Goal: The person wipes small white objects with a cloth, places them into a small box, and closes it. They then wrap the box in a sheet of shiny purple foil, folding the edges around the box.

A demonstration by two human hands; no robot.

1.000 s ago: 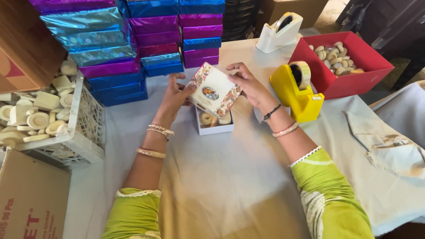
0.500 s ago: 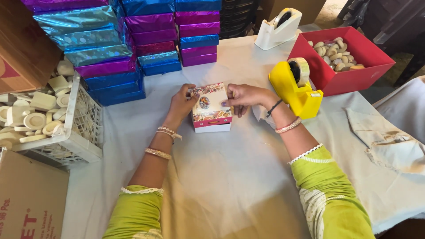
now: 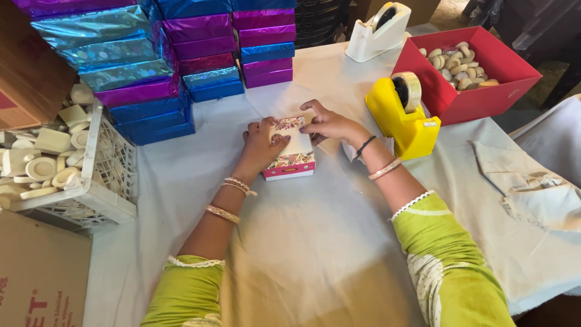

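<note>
A small box with a floral patterned lid (image 3: 292, 150) rests on the cloth-covered table (image 3: 315, 242), its lid down over the white base. My left hand (image 3: 261, 145) lies flat on the lid's left side, fingers pressing down. At the lid's top right corner my right hand (image 3: 327, 123) presses with its fingertips. Both wrists carry bangles, and both sleeves are green.
Stacks of shiny blue and purple wrapped boxes (image 3: 157, 66) stand at the back left. A white crate of pale moulded pieces (image 3: 91, 175) sits left. A yellow tape dispenser (image 3: 402, 115), a white tape dispenser (image 3: 378, 33) and a red box of small pieces (image 3: 478, 91) stand right.
The lid, first held tilted above the open base, came down onto it. Both hands now press on the shut lid, and the box sits slightly nearer to me.
</note>
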